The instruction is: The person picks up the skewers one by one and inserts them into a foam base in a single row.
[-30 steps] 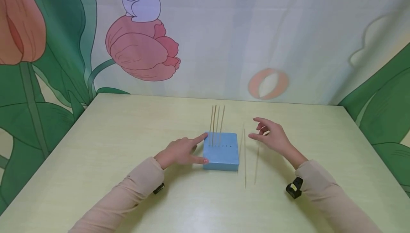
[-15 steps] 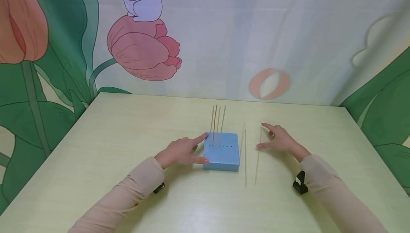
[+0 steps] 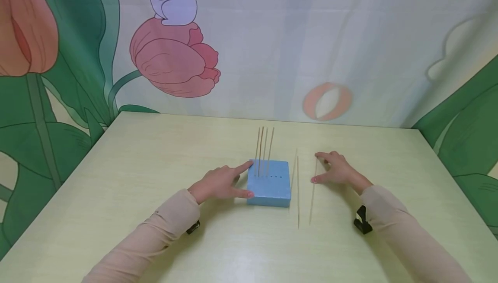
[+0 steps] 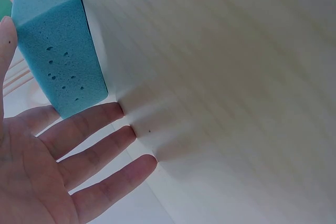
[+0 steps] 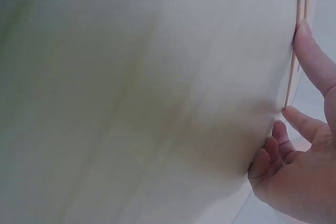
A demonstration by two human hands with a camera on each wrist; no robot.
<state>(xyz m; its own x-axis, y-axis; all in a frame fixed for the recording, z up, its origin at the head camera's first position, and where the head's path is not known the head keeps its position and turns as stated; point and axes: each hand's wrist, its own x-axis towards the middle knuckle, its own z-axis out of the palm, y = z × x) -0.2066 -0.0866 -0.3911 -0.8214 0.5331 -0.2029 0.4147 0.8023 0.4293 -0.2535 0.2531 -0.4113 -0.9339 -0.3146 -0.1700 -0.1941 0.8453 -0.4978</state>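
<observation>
A light-blue foam block (image 3: 268, 190) sits on the table with a row of small holes across its top. Several thin wooden sticks (image 3: 260, 151) stand upright in its left holes. My left hand (image 3: 219, 182) rests against the block's left side, index finger at the back corner and thumb at the front corner; its other fingertips touch the table in the left wrist view. Right of the block, my right hand (image 3: 334, 170) touches a loose stick (image 3: 312, 200) lying flat: index fingertip at its far end, thumb farther down its length. The other right-hand fingers curl in.
Two more loose sticks (image 3: 298, 192) lie lengthwise between the block and the right hand. The pale wooden table (image 3: 175, 144) ends at a printed curtain (image 3: 256, 49) with flowers. A black wrist device (image 3: 362, 220) is strapped below the right sleeve.
My right hand has moved right and slightly down onto the outermost loose stick, thumb and index finger coming to touch it. The left hand and block stay in place.
</observation>
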